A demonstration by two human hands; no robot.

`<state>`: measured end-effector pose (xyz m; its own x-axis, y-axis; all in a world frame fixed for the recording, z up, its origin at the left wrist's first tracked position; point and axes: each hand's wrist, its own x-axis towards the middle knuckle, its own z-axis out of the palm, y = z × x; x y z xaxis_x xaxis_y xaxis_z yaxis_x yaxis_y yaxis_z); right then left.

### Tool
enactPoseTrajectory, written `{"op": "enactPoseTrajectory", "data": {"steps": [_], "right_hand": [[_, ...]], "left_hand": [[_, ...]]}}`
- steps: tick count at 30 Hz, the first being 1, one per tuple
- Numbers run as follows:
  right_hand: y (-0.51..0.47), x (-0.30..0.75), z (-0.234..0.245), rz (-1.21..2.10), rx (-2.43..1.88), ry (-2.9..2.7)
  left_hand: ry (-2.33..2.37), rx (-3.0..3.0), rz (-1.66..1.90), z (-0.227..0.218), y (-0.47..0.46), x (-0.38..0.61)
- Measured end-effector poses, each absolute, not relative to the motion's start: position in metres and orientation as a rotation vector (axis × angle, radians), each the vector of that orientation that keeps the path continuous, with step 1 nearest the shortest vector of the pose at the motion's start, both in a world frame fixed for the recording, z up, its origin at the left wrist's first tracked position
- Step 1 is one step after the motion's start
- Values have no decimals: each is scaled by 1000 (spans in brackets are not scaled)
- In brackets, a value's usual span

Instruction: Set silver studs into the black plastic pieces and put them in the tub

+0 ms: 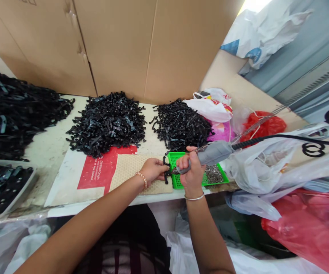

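Forearms (104, 203) stretched forward, left hand (152, 170) in a pinch, probably thumb against fingers, right hand (193, 173) tightly curled.

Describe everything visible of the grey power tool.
The grey tool has a smooth, plastic-looking, roughly cylindrical body, narrowing to a nose; a black cord leaves its rear. It slants across the green tray, nose toward the left hand. The right hand grips it, hiding its middle. Its tip meets or nearly meets a black part; contact is unclear.

The power tool (214, 155) is grey, the clip (166, 177) black, the tray (177, 182) bright green.
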<state>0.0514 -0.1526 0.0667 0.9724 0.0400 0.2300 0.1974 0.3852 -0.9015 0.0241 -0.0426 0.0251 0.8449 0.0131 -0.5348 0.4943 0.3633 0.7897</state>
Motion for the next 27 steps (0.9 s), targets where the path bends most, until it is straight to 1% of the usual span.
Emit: {"op": "enactPoseTrajectory", "data": {"steps": [20, 27], "right_hand": [[-150, 48, 61, -107, -1177, -280], [-153, 51, 56, 2, -1195, -412]], "left_hand": [[503, 1201, -321, 26, -43, 24], [525, 1189, -326, 24, -43, 26]]}}
